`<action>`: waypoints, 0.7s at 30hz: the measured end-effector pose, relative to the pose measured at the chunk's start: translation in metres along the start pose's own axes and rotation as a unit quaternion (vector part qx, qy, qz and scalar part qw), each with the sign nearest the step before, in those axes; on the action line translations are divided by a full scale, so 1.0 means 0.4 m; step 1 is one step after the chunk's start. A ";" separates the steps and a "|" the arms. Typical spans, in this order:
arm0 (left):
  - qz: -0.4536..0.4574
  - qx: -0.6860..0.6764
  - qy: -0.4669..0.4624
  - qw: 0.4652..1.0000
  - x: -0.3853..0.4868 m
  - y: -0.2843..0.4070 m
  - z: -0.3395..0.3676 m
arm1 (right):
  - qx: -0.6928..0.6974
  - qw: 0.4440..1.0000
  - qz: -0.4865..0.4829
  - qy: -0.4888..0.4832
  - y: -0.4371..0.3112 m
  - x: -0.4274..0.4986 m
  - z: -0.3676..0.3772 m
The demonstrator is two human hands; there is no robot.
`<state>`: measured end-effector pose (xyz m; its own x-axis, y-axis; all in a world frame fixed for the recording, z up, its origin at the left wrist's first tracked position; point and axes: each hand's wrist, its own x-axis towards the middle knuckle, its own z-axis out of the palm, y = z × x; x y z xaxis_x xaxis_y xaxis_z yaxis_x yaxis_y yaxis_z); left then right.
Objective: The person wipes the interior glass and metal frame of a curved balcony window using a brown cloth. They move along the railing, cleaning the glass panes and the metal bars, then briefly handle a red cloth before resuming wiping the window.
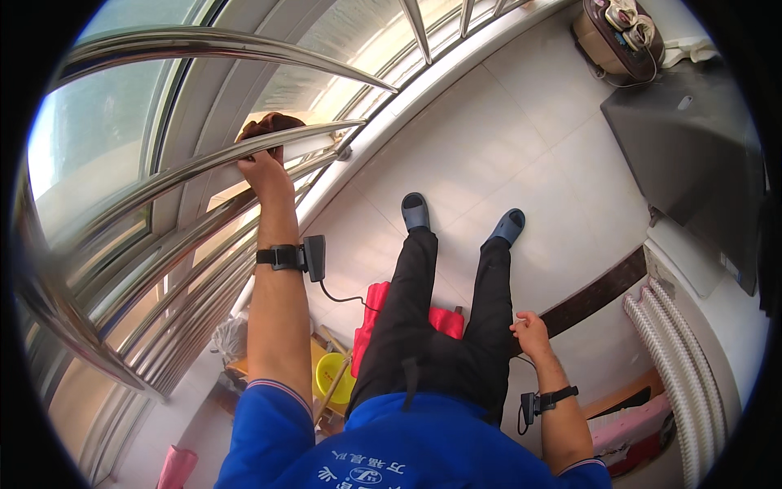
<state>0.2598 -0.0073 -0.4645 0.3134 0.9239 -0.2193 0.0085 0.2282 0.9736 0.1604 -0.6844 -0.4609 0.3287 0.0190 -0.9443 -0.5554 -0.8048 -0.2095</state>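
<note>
My left hand (266, 168) reaches between the curved stainless steel railing bars (201, 160) at the window, with a dark brown cloth (272, 125) in its grip. The cloth is bunched around one bar, and that bar partly hides it and my fingers. Beyond the bars are the window frame and glass (116, 116). My right hand (530, 333) hangs beside my thigh, fingers loosely curled; whether anything is in it cannot be told. Each forearm wears a black strap with a small device and a cable.
A red cloth (372, 324) lies behind my legs, near a yellow basin (335, 373) and wooden sticks. Right of the tiled floor (476, 153) stand a dark grey cabinet-like object (684, 147) and a foot-bath-like tub (602, 46) with shoes on it. A white ribbed curtain (666, 367) hangs lower right.
</note>
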 end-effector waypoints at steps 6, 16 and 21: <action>-0.054 -0.003 0.024 0.998 0.072 -0.183 0.012 | 0.042 0.997 0.060 -0.006 0.035 0.059 0.027; -0.228 0.054 -0.006 0.972 0.195 -0.495 -0.007 | 0.110 0.986 0.119 -0.033 0.063 0.100 0.123; -0.304 0.080 -0.033 0.949 0.238 -0.589 0.009 | 0.113 0.984 0.133 -0.027 0.056 0.135 0.138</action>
<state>0.2910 0.0260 -0.7144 0.2625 0.6142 -0.7442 0.3494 0.6584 0.6666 0.1235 -0.6685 -0.5305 0.1116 -0.1386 -0.9841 -0.7738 -0.6334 0.0015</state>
